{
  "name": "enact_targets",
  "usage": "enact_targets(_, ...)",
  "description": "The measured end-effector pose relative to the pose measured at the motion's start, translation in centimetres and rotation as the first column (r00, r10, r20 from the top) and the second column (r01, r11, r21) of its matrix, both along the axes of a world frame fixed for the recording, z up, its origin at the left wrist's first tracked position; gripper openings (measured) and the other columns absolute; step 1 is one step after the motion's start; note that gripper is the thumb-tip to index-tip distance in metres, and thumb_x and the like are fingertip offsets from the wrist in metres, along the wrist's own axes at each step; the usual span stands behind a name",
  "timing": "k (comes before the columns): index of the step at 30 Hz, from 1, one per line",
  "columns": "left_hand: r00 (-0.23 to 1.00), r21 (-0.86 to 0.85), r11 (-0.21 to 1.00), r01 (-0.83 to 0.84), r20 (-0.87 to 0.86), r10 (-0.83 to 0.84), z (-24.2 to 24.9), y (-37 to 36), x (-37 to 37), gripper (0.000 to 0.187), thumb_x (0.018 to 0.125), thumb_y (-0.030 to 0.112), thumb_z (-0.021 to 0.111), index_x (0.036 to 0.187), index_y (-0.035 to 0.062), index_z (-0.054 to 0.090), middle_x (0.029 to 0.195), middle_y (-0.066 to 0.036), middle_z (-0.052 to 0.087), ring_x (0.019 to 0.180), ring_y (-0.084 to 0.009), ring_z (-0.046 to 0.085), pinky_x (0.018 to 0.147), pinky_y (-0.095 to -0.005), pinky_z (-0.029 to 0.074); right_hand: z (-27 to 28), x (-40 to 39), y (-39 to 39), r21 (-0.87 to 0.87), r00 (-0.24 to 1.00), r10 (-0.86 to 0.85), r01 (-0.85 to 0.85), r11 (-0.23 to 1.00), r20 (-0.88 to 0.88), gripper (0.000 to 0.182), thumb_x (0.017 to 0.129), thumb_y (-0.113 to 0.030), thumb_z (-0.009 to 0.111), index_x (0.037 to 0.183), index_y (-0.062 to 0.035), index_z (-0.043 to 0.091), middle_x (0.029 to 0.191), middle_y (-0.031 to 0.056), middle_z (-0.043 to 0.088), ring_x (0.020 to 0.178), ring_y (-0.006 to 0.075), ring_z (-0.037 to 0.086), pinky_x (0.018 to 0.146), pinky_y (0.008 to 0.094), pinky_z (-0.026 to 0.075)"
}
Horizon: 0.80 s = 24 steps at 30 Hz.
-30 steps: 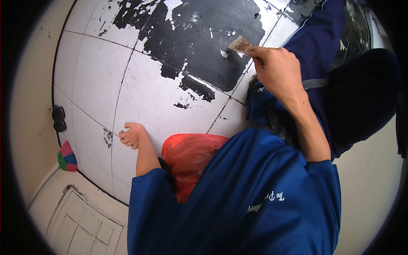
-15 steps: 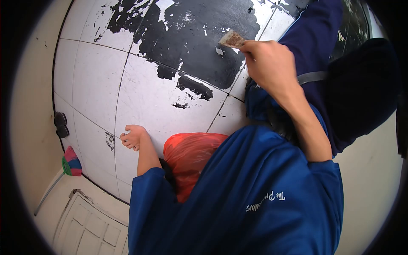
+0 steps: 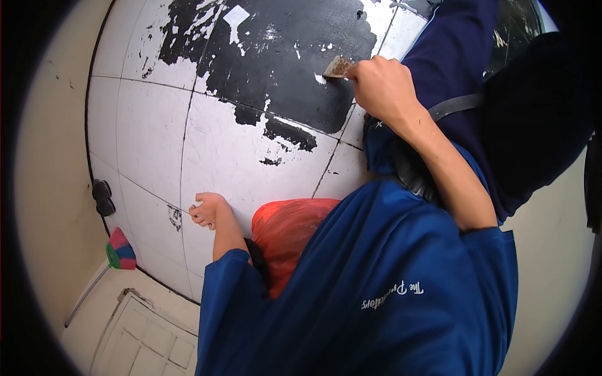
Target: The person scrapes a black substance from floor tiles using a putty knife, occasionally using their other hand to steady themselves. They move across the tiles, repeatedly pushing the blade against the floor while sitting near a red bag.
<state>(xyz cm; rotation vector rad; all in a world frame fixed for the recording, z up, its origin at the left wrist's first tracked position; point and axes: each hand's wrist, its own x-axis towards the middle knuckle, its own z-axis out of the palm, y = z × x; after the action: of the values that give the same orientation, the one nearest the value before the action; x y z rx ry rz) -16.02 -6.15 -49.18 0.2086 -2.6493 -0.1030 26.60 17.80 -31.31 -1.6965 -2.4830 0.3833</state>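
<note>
My right hand (image 3: 385, 93) is closed around a flat scraper (image 3: 337, 66) with a rusty, stained blade. The blade's edge lies at a small white patch within the black coating (image 3: 276, 69), which covers part of the white floor tiles (image 3: 147, 122) in ragged patches. To the left, my left hand (image 3: 208, 210) is low over the tiles with its fingers curled in, holding nothing visible. Between my left arm and my blue shirt (image 3: 364, 269) bulges a shiny, red, plastic-looking thing (image 3: 288, 235).
A dark pair of slippers (image 3: 103, 198) lies by the left wall. Below it a mop-like head of pink, blue and green (image 3: 121, 249) sits on a grey pole. A panelled white door (image 3: 147, 335) is at lower left. Dark blue trousers (image 3: 451, 62) extend on the right.
My right hand and the scraper have shifted slightly left, and the blade has turned a little. The whole view has moved a little; my left hand keeps its curled pose.
</note>
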Motion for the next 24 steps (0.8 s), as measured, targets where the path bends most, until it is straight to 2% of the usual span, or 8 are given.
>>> enact_targets(3,1.000,0.000,1.000,-0.010,0.001,0.010,-0.1,0.0,-0.2,0.042,0.085,0.042,0.052,0.117,0.0172,0.060,0.130,-0.011,0.056,0.119,-0.0328,0.051,0.095,-0.0549,0.041,1.5,0.8,0.3,0.076,0.999,-0.024,0.027,0.997,-0.043,0.012,0.070,-0.004,0.068,0.080,-0.0055,0.074,0.079,0.0182,0.070,0.071,0.0358,0.071,0.064,0.0449,0.057)
enact_targets(6,1.000,-0.015,1.000,-0.012,-0.013,0.012,-0.2,-0.5,-0.4,0.041,0.084,0.042,0.053,0.115,0.0171,0.060,0.128,-0.012,0.057,0.118,-0.0329,0.051,0.094,-0.0548,0.042,4.9,0.4,-0.3,0.035,0.997,-0.018,0.020,0.999,-0.071,0.015,0.070,-0.005,0.068,0.082,-0.0064,0.075,0.078,0.0181,0.070,0.071,0.0357,0.071,0.063,0.0445,0.057)
enact_targets(10,0.999,-0.025,1.000,-0.016,-0.047,0.015,-0.4,-1.1,-0.7,0.039,0.084,0.042,0.054,0.114,0.0170,0.061,0.127,-0.011,0.057,0.117,-0.0328,0.051,0.092,-0.0548,0.041,0.6,-0.6,-0.6,0.006,0.998,0.042,-0.041,0.999,-0.036,0.011,0.070,-0.006,0.069,0.080,-0.0048,0.074,0.078,0.0181,0.069,0.071,0.0362,0.071,0.062,0.0443,0.057)
enact_targets(11,0.999,-0.021,1.000,-0.015,-0.049,0.014,-0.7,-0.6,-0.7,0.039,0.084,0.042,0.054,0.113,0.0169,0.061,0.127,-0.011,0.057,0.117,-0.0328,0.051,0.092,-0.0548,0.041,0.5,-0.2,-0.2,-0.027,0.998,0.056,-0.056,0.998,-0.002,0.009,0.070,-0.006,0.069,0.077,-0.0041,0.073,0.078,0.0180,0.070,0.071,0.0365,0.071,0.062,0.0442,0.057)
enact_targets(14,0.998,0.006,1.000,0.000,-0.065,0.001,-0.9,-0.6,-0.8,0.039,0.084,0.042,0.053,0.113,0.0169,0.061,0.126,-0.011,0.057,0.115,-0.0329,0.052,0.093,-0.0547,0.041,1.0,0.7,0.4,0.024,0.999,0.039,-0.039,0.999,-0.013,0.009,0.070,-0.006,0.068,0.077,-0.0035,0.072,0.080,0.0182,0.070,0.072,0.0368,0.071,0.063,0.0441,0.057)
enact_targets(17,0.999,-0.012,1.000,-0.012,-0.044,0.011,-0.2,-0.3,-0.3,0.039,0.084,0.042,0.053,0.113,0.0169,0.061,0.127,-0.011,0.057,0.115,-0.0329,0.052,0.093,-0.0546,0.041,3.7,0.9,-0.5,-0.065,0.999,0.005,-0.008,0.998,-0.050,0.009,0.070,-0.006,0.068,0.078,-0.0028,0.071,0.082,0.0186,0.070,0.073,0.0372,0.071,0.064,0.0446,0.057)
enact_targets(21,0.997,-0.037,0.997,-0.067,0.042,0.068,-0.1,-0.8,-0.8,0.038,0.086,0.042,0.050,0.118,0.0219,0.057,0.135,-0.005,0.053,0.124,-0.0269,0.049,0.093,-0.0511,0.035,-0.5,-0.2,-0.5,-0.039,0.999,0.050,-0.050,0.998,-0.008,0.011,0.070,-0.005,0.068,0.080,-0.0044,0.074,0.080,0.0199,0.070,0.073,0.0376,0.071,0.064,0.0446,0.057)
enact_targets(24,0.997,-0.021,0.997,-0.068,0.036,0.069,-0.5,-0.4,-0.6,0.038,0.086,0.042,0.050,0.117,0.0217,0.057,0.134,-0.005,0.054,0.123,-0.0271,0.050,0.093,-0.0510,0.036,0.3,-0.2,0.7,-0.049,0.998,0.050,-0.052,0.997,-0.036,0.010,0.070,-0.004,0.068,0.078,-0.0035,0.074,0.078,0.0203,0.069,0.073,0.0378,0.071,0.063,0.0447,0.057)
